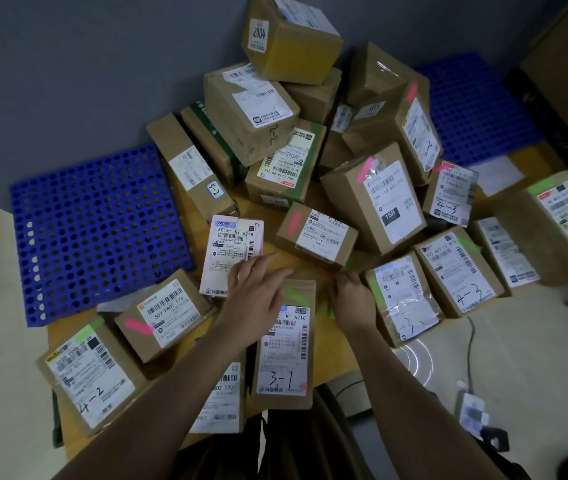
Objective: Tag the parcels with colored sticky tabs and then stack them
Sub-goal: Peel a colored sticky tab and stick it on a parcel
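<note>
Bench (310,261), centre of frame: cardboard parcels heaped toward the top, others laid flat around. Parcel marked "3-1" (284,344), lower centre, bears a green tab (296,296) at its top edge. Left hand (255,292) rests on that top edge, fingers straight (flat grip, holding nothing). Right hand (352,299), just right of the parcel: fingers curled, whether pinching anything cannot be told. Blue perforated mat (92,230), left.

Brown parcels (284,344) bear pink and green tabs (297,295); perforated mat (92,230) blue.
</note>
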